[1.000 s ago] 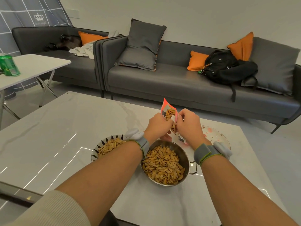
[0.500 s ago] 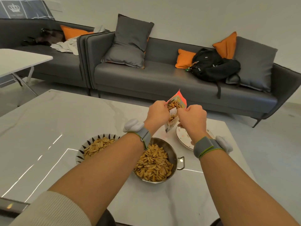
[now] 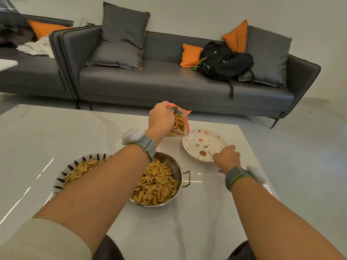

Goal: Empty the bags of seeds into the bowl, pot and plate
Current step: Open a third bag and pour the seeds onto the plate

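Left hand (image 3: pixel 161 118) pinched soft seed bag (image 3: pixel 178 124) at its top; right hand (image 3: pixel 227 156) gripped plate (image 3: pixel 189 145) rim. Bag seemed light, floppy; hold near its mouth.

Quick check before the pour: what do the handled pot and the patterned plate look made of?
Round silver pot with seeds: seemingly stainless steel, shiny reflective wall, wire-like side handle. White patterned plate: probably glazed ceramic, glossy with printed red and brown motifs; melamine can't be ruled out.

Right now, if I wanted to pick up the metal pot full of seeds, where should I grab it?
Probably by the small loop handle sticking out of the pot on its right side. Come from the right, where the table is bare; the pot is heaped, so keep it level.
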Action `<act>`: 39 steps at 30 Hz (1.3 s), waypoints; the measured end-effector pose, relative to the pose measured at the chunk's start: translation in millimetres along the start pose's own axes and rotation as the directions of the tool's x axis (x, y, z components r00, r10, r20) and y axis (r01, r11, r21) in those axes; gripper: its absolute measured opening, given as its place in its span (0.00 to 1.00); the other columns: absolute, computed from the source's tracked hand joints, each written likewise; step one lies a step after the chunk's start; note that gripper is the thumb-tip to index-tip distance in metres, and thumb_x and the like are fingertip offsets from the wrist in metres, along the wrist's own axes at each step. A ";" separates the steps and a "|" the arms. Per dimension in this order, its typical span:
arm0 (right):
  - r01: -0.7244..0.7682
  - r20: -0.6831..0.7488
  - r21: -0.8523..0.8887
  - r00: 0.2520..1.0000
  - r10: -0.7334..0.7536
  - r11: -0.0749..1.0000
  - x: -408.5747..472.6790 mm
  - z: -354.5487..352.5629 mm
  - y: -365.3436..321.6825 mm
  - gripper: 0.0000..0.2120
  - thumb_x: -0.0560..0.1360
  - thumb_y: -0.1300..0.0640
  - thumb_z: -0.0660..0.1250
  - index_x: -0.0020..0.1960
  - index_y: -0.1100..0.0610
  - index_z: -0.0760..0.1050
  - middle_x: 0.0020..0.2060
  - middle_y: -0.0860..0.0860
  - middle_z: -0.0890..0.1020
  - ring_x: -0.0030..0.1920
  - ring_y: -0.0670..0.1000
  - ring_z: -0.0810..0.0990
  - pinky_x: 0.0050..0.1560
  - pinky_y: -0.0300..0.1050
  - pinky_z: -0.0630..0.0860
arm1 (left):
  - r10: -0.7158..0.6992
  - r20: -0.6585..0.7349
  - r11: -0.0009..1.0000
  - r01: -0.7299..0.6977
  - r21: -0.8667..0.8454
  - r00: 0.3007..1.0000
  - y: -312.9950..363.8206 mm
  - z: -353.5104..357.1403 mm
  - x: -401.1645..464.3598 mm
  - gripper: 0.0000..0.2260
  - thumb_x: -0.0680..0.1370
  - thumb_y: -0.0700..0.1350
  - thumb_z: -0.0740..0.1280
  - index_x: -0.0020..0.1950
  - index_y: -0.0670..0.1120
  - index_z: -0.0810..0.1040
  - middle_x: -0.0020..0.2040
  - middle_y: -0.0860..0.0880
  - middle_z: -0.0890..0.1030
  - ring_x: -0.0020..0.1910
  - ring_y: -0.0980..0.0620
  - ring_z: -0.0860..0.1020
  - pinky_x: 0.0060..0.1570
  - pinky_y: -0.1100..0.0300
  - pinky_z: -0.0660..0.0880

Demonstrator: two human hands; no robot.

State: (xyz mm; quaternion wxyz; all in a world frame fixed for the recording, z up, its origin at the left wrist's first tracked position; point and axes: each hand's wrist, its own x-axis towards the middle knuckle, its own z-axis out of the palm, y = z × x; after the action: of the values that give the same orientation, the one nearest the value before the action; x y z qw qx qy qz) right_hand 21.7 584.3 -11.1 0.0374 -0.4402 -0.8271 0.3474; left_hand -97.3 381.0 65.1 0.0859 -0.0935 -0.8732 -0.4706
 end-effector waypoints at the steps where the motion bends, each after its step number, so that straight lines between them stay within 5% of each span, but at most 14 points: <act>1: -0.064 0.022 0.027 0.998 0.064 0.998 3.8 4.1 5.4 0.26 0.79 0.59 0.68 0.72 0.60 0.63 0.66 0.63 0.72 0.58 0.67 0.81 0.53 0.64 0.85 | 0.019 0.007 1.000 -0.019 0.016 1.000 -1.1 3.5 0.0 0.16 0.88 0.43 0.55 0.64 0.48 0.82 0.58 0.46 0.84 0.58 0.44 0.79 0.54 0.50 0.78; 4: -0.143 0.106 0.165 0.986 0.127 0.976 17.7 14.7 9.3 0.22 0.79 0.66 0.66 0.71 0.63 0.65 0.55 0.62 0.78 0.46 0.65 0.86 0.40 0.62 0.87 | 0.081 0.014 0.994 -0.082 0.076 0.997 -3.6 12.7 -1.0 0.15 0.89 0.44 0.56 0.65 0.48 0.82 0.60 0.46 0.84 0.60 0.44 0.80 0.50 0.55 0.75; 7: -0.150 0.114 0.220 0.985 0.128 0.964 27.4 17.6 8.7 0.18 0.80 0.67 0.63 0.69 0.64 0.69 0.51 0.64 0.83 0.31 0.60 0.84 0.22 0.50 0.80 | 0.134 -0.002 0.982 -0.132 0.137 0.991 -2.8 18.8 1.4 0.14 0.88 0.44 0.57 0.66 0.47 0.82 0.60 0.46 0.84 0.60 0.45 0.80 0.50 0.57 0.73; 9: -0.135 0.127 0.213 0.986 0.109 0.968 29.2 16.8 9.9 0.19 0.80 0.65 0.63 0.69 0.63 0.66 0.51 0.64 0.83 0.31 0.59 0.84 0.22 0.45 0.77 | 0.171 -0.014 0.971 -0.166 0.172 0.985 -4.1 17.0 1.7 0.14 0.88 0.43 0.58 0.67 0.48 0.82 0.62 0.46 0.84 0.62 0.45 0.80 0.52 0.58 0.72; 14: -0.144 0.199 0.130 0.973 0.116 0.981 56.3 16.5 49.4 0.26 0.74 0.61 0.64 0.70 0.60 0.62 0.55 0.64 0.84 0.46 0.64 0.89 0.34 0.53 0.85 | 0.198 0.024 0.954 -0.198 0.227 0.980 -0.2 20.6 -9.5 0.15 0.88 0.43 0.59 0.71 0.45 0.80 0.65 0.43 0.84 0.64 0.43 0.81 0.59 0.56 0.75; 17: -0.128 0.277 0.040 0.954 0.112 0.991 32.8 -8.5 55.7 0.27 0.73 0.66 0.64 0.71 0.62 0.66 0.53 0.66 0.85 0.50 0.65 0.88 0.37 0.53 0.84 | 0.234 0.056 0.943 -0.241 0.230 0.971 5.3 26.2 -19.1 0.15 0.88 0.43 0.59 0.72 0.45 0.79 0.65 0.43 0.84 0.63 0.42 0.82 0.59 0.55 0.77; 19: -0.121 0.366 -0.024 0.923 0.121 0.992 -2.6 -36.5 49.3 0.17 0.78 0.73 0.62 0.65 0.65 0.69 0.49 0.69 0.86 0.43 0.63 0.88 0.31 0.47 0.78 | 0.247 0.072 0.940 -0.257 0.226 0.966 9.0 29.9 -23.9 0.15 0.88 0.44 0.60 0.73 0.45 0.79 0.64 0.42 0.84 0.63 0.42 0.82 0.58 0.55 0.78; 22: -0.116 0.473 -0.108 0.867 0.154 0.987 -28.7 -67.7 55.2 0.07 0.81 0.75 0.60 0.53 0.65 0.71 0.30 0.63 0.84 0.25 0.56 0.84 0.20 0.38 0.72 | 0.233 0.074 0.942 -0.244 0.230 0.970 11.8 32.1 -32.1 0.15 0.88 0.44 0.60 0.73 0.45 0.78 0.64 0.42 0.83 0.63 0.42 0.82 0.61 0.51 0.79; 27: -0.123 0.590 -0.241 0.769 0.246 0.963 -52.0 -74.1 67.7 0.05 0.81 0.72 0.66 0.48 0.66 0.76 0.27 0.60 0.84 0.25 0.53 0.84 0.18 0.36 0.70 | 0.237 0.060 0.946 -0.245 0.211 0.970 19.1 34.3 -59.0 0.14 0.88 0.41 0.59 0.69 0.44 0.80 0.62 0.41 0.84 0.63 0.41 0.81 0.60 0.50 0.78; 32: 0.021 0.505 -0.286 0.853 0.132 0.958 -56.3 -69.3 78.5 0.03 0.75 0.64 0.77 0.45 0.60 0.84 0.46 0.60 0.87 0.43 0.61 0.89 0.32 0.43 0.78 | 0.216 0.051 0.955 -0.222 0.194 0.975 30.1 25.8 -92.5 0.14 0.87 0.41 0.59 0.68 0.46 0.81 0.60 0.43 0.84 0.61 0.42 0.81 0.62 0.48 0.80; 35: 0.231 0.355 -0.399 0.931 -0.083 0.887 -69.0 -81.3 53.8 0.12 0.80 0.56 0.74 0.61 0.60 0.82 0.60 0.55 0.83 0.62 0.59 0.84 0.52 0.48 0.78 | 0.236 0.085 0.940 -0.250 0.232 0.968 37.1 20.1 -97.9 0.13 0.87 0.41 0.60 0.66 0.48 0.81 0.58 0.45 0.85 0.60 0.43 0.81 0.59 0.47 0.81; 36: 0.265 0.298 -0.329 0.940 -0.167 0.906 -73.5 -84.0 41.6 0.17 0.80 0.55 0.73 0.67 0.60 0.79 0.63 0.57 0.82 0.62 0.59 0.83 0.54 0.49 0.79 | 0.250 0.126 0.925 -0.275 0.263 0.960 39.9 18.3 -101.1 0.13 0.87 0.41 0.60 0.67 0.49 0.81 0.58 0.45 0.85 0.60 0.43 0.81 0.59 0.48 0.81; 39: 0.273 0.290 0.279 0.890 -0.352 0.921 -84.5 -90.6 9.0 0.34 0.78 0.54 0.73 0.81 0.53 0.64 0.66 0.56 0.79 0.58 0.56 0.85 0.55 0.52 0.84 | 0.282 0.229 0.883 -0.345 0.317 0.932 53.5 16.6 -104.1 0.14 0.87 0.41 0.61 0.69 0.48 0.81 0.60 0.44 0.84 0.60 0.43 0.82 0.60 0.49 0.81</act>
State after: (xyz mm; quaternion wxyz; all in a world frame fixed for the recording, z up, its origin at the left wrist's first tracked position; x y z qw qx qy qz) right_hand 112.8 573.0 72.6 0.0030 -0.2277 -0.8355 0.5001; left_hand 15.5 415.3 74.5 0.0990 -0.2581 -0.9204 -0.2764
